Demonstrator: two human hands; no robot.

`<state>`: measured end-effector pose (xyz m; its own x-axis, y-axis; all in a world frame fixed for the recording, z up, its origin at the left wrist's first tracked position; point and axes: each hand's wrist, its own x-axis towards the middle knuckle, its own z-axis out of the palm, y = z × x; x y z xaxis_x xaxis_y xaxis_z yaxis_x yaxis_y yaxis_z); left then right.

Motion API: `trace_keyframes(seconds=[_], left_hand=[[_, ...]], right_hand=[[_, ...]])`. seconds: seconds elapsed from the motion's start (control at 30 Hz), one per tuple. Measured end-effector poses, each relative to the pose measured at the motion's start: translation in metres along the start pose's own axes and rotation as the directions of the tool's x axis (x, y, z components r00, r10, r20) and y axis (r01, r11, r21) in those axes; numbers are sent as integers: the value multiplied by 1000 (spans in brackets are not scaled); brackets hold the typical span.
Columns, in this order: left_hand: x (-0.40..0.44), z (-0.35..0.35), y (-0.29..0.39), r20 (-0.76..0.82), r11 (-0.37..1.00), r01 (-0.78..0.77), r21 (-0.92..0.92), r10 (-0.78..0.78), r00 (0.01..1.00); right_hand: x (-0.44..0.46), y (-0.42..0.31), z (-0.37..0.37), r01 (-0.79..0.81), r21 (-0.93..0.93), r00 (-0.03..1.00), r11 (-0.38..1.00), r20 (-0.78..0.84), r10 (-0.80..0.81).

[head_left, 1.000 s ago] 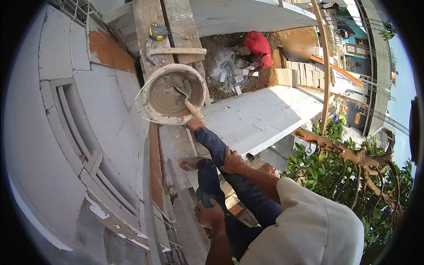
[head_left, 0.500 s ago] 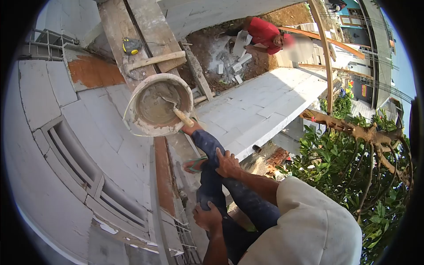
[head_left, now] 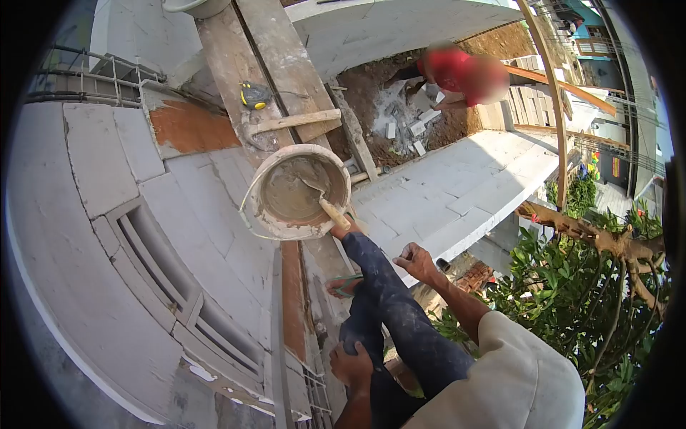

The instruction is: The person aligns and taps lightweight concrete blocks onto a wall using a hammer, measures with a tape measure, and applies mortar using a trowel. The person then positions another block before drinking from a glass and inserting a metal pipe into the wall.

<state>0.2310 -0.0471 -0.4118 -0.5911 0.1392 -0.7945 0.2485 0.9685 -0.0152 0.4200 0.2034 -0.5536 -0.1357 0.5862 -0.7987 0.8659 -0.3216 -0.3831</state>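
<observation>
My right hand is raised just off my upper knee, its fingers curled in and nothing visible in them. Lower down, my left hand rests on my other knee with its fingers spread and holds nothing. Beyond my feet stands a mortar-crusted bucket with wet grey mortar inside. A trowel lies in it, its wooden handle leaning over the rim near my foot.
Wooden planks hold a yellow-black tape measure and a wooden-handled tool. A person in red bends over pale blocks on the ground below. Block walls flank me; tree branches are at right.
My right hand has lifted off my knee and its fingers have curled. My left hand stays on the other knee. The person below has bent down again, and the camera view has shifted.
</observation>
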Motion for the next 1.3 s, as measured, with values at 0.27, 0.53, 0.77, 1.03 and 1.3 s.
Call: trace_keyframes(seconds=[0.27, 0.53, 0.77, 1.03, 1.3], left_hand=[[4, 0, 0, 44, 999, 11, 49, -13, 999], [4, 1, -3, 24, 999, -16, 50, 15, 1000], [3, 2, -1, 14, 999, -14, 51, 13, 1000], [5, -1, 6, 44, 998, 35, 47, -37, 998], [8, -2, 1, 37, 999, -3, 53, 1, 999]], right_hand=[[76, 48, -105, 1, -75, 998, 997, -55, -6], [92, 2, -181, -295, -303, 955, 906, -125, 270], [121, 79, -184, 47, -385, 992, 922, -87, -87], [176, 26, -136, -38, -179, 897, 983, -439, -46], [239, -142, -63, 84, 42, 568, 996, -823, -13]])
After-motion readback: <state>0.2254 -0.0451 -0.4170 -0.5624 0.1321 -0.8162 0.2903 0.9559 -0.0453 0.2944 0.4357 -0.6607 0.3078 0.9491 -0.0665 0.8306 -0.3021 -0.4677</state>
